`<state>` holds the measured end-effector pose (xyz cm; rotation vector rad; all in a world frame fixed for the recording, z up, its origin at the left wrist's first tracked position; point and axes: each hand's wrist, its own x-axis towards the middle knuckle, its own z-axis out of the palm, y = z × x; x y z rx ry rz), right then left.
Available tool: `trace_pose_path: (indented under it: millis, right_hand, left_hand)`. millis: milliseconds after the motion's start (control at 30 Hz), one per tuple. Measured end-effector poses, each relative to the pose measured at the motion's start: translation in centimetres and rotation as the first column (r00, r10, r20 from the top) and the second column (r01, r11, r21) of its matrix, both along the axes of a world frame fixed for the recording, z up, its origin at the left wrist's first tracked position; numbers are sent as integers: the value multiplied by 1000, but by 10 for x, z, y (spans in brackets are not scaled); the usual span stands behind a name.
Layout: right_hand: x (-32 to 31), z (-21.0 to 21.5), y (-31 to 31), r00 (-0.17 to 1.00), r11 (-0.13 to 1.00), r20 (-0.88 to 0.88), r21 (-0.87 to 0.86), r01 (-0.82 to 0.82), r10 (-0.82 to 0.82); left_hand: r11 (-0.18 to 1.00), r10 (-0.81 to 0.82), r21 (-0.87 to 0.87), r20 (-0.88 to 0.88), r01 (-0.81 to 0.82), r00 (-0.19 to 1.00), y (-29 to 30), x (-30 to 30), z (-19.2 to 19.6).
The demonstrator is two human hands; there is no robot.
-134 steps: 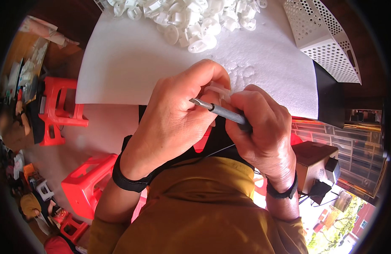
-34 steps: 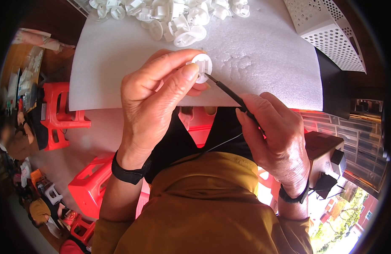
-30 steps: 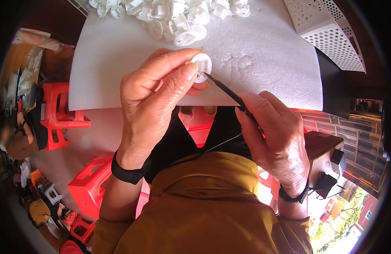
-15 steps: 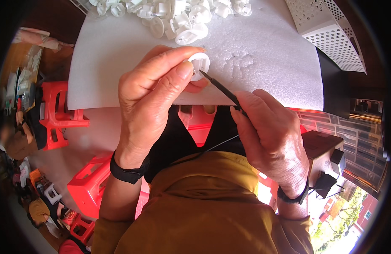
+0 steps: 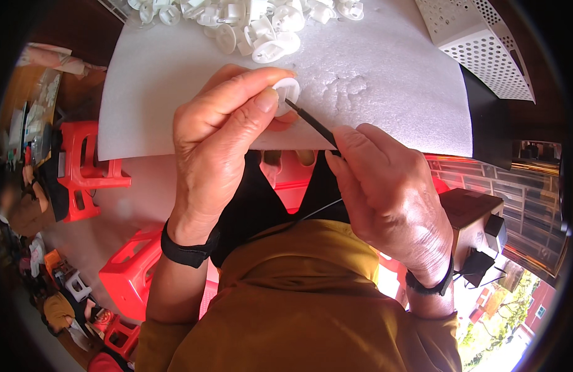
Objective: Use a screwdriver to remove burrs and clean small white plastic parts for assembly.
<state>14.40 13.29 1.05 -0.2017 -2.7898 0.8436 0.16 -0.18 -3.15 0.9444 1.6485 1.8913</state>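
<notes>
Between the thumb and fingers of my left hand [image 5: 221, 133] is a round white plastic part [image 5: 290, 93], held up over the near edge of the foam-covered table. Its recessed side shows; my fingertips hide its left edge. My right hand [image 5: 392, 192] is closed around a thin dark pointed tool [image 5: 315, 126], either a tweezer or a slim blade-like pick; I cannot tell which. The tool slants up to the left, and its tip lies at the recess of the white part. Black bands circle both wrists.
Several similar white plastic parts [image 5: 261, 28] lie heaped at the far side of the white foam sheet [image 5: 168, 80]. A white perforated holder [image 5: 478, 46] stands at the far right. Red stools [image 5: 128, 273] are on the left, a brown box [image 5: 469, 214] on the right. Another person sits at far left.
My right hand and the tool have shifted slightly left and up. The white part in my left hand has moved a little left and turned slightly.
</notes>
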Motion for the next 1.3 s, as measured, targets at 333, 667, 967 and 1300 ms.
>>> trace_pose_path:
  millis: [333,667,967,1300]
  right_hand:
    - [-1,-15,3,999,944,-39,-330,-17,4]
    - [13,7,-5,996,986,16,-143,88,-87]
    - [8,10,-7,999,995,-42,-98,12,-16]
    - [3,15,-12,1000,995,15,101,-1,0]
  left_hand:
    - [998,20,-59,-37,-22,999,-1,2,2]
    - [996,34,78,69,-39,997,-3,-1,-3]
    - [992,15,127,109,-29,994,-1,0,-2]
    - [991,41,123,50,-47,998,0,0,-5]
